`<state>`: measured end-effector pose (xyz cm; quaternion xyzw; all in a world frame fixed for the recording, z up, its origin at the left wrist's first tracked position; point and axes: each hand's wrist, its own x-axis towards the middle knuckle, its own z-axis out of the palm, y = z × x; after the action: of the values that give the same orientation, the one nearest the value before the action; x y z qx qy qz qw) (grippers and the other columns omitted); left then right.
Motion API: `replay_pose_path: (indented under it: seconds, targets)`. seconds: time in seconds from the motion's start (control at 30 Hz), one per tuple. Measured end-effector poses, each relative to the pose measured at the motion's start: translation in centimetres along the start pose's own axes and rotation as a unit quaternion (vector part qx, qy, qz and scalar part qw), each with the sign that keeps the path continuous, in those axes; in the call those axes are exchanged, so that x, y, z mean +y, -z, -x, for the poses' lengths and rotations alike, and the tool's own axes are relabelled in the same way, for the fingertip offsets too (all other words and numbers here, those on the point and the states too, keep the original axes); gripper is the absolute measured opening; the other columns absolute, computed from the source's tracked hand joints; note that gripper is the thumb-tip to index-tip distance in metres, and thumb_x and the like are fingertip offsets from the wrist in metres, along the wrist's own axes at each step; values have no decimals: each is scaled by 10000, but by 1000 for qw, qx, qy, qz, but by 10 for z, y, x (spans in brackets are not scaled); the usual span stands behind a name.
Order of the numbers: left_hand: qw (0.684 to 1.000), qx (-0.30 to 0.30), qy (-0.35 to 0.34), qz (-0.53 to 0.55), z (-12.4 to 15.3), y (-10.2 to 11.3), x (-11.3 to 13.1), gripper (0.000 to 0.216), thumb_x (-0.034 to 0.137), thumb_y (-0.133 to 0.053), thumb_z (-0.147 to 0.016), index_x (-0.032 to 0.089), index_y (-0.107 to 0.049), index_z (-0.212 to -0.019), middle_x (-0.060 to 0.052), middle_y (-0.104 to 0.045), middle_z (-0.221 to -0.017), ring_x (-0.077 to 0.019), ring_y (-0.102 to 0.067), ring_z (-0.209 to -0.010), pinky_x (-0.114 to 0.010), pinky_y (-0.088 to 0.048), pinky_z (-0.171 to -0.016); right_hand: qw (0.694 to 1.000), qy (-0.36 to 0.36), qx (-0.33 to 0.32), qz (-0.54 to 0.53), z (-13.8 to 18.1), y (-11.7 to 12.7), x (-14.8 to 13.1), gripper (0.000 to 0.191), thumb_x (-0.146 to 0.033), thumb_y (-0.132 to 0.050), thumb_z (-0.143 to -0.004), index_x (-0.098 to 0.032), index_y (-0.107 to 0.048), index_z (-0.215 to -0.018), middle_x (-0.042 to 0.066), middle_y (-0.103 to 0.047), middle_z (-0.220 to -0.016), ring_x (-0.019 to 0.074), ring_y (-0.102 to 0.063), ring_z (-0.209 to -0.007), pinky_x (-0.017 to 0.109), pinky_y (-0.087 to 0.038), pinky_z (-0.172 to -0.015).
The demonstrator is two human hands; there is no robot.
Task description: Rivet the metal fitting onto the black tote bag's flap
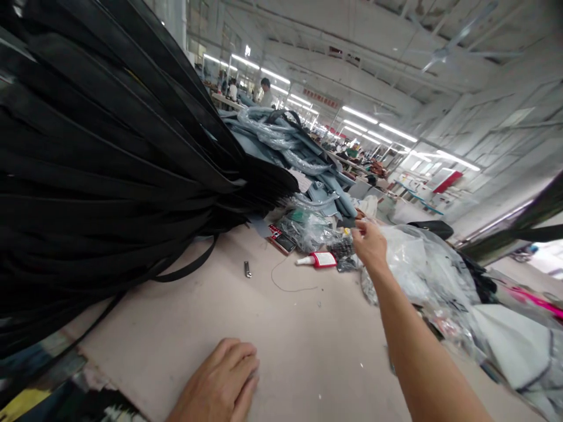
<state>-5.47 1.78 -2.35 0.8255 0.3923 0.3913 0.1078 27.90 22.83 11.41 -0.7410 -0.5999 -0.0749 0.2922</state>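
Note:
At the bottom of the view, my left hand (220,381) rests on the table with its fingers curled together and the thumb tucked against them. A small greyish bit shows at its fingertips, too little to name. My right hand (370,243) is stretched out to the far clutter, fingers bent inward beside clear plastic bags; what they hold, if anything, cannot be made out. Left of it lies a red bottle (324,259) with a white label and white nozzle. A small metal clasp-like piece (247,269) and a thin dark thread (285,289) lie on the tabletop (303,340).
A large pile of black straps (109,164) fills the left side and overhangs the table. Grey-blue material (281,140) with plastic-wrapped tubing is heaped behind. Crumpled clear plastic (422,264) spreads along the right. A red-and-dark flat packet (281,239) lies by the straps. People work far back.

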Motion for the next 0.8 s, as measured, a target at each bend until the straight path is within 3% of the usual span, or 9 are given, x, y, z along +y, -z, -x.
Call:
replay_pose_path:
  seconds: [0.1,0.23,0.37,0.5,0.63,0.8]
  targets:
    - [1000,-11,7,11,2,-2,1,234,68,-502,-900,223,-655,-985,-29,-726,-1008,-193,-676,-948,-285,-594,-854,989,75,-113,-54,51,-32,-52,289,-267,-554,-887,-184,-722,-1107,75,-776,-991,200,-704,-871,313,-532,-836]
    - [1000,25,-19,-5,3,-3,0,232,117,-477,-945,212,-673,-1024,-32,-740,-990,-199,-682,-937,-300,-579,-853,963,150,-214,-66,130,-59,-110,213,-222,-637,-871,-222,-747,-1053,33,-784,-964,180,-714,-888,261,-526,-823]
    - [997,62,-49,-21,3,-9,-11,244,304,-482,-1010,219,-711,-1003,-32,-758,-959,-210,-692,-904,-306,-559,-830,942,209,-260,-46,177,-60,-131,298,-296,-573,-954,-222,-689,-1219,62,-747,-1119,191,-686,-1050,272,-510,-922]
    - [995,63,-76,-24,6,-19,-25,367,439,-436,-1032,226,-730,-977,-33,-770,-954,-224,-700,-898,-332,-550,-835,948,189,-257,-13,193,-33,-100,317,-322,-526,-997,-215,-659,-1265,69,-716,-1151,196,-662,-1097,283,-498,-961]
    - [994,59,-85,-45,11,-27,-33,433,494,-411,-1037,213,-739,-1006,-48,-775,-991,-245,-704,-921,-371,-555,-856,968,58,-223,97,200,17,-28,308,-304,-534,-1001,-249,-650,-1281,54,-686,-1229,180,-614,-1179,270,-451,-1034]
    - [993,45,-76,-73,19,-39,-42,456,521,-402,-1032,233,-755,-1016,-51,-779,-1027,-243,-715,-952,-364,-594,-870,956,-109,-170,215,218,71,68,424,-257,-562,-963,-68,-612,-1340,259,-633,-1282,360,-589,-1203,476,-438,-1039]
